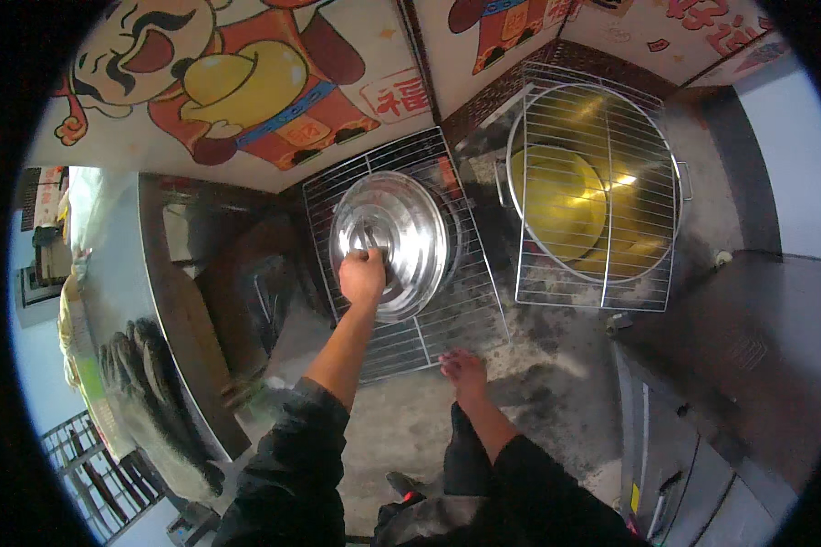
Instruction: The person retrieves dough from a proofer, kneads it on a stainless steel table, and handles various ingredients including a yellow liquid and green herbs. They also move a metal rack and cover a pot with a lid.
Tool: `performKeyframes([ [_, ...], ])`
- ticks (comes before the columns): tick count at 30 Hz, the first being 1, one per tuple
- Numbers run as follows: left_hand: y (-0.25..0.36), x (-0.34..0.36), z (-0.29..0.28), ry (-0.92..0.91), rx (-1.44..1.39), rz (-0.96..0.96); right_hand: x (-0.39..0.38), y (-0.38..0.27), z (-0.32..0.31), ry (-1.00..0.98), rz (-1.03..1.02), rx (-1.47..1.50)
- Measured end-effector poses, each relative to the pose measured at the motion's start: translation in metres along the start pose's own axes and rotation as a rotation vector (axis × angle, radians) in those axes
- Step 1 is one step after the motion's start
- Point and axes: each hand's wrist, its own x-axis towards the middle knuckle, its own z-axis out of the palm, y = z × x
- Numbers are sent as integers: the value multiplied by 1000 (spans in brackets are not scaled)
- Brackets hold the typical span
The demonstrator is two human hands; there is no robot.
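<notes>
A round steel lid [418, 239] covers a pot on a wire rack [447, 342] in the middle of the head view. My left hand [363, 281] is closed on the lid's handle. Below and to the right, my right hand [465, 372] has its fingers apart and loosely bent near the rack's front edge, holding nothing that I can see. The pot under the lid is mostly hidden.
A large pot [561, 196] with yellow-looking contents stands at right under another wire rack [607, 296]. Illustrated panels [246, 91] rise behind. Dark gloves [150, 410] lie on a steel surface at left. A steel appliance [730, 383] borders the right.
</notes>
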Motion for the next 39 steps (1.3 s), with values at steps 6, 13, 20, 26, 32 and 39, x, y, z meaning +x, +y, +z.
performKeyframes([
  [6, -57, -10, -38, 127, -267, 29, 28, 11, -19, -85, 1, 189],
  [13, -43, -37, -45, 207, -125, 168, 1, -4, -37, -318, 164, 200],
  [20, -8, -48, -57, 96, -419, 91, -51, -31, -39, -30, 333, -375],
  [26, -33, -107, -99, -178, -752, -59, -122, -23, -156, 272, 192, -402],
  [32, -130, -248, -169, -329, -987, -277, -219, -58, -195, 351, 151, -827],
  [39, -349, -400, -259, -807, -286, -19, -312, -81, -206, -274, -15, -2629],
])
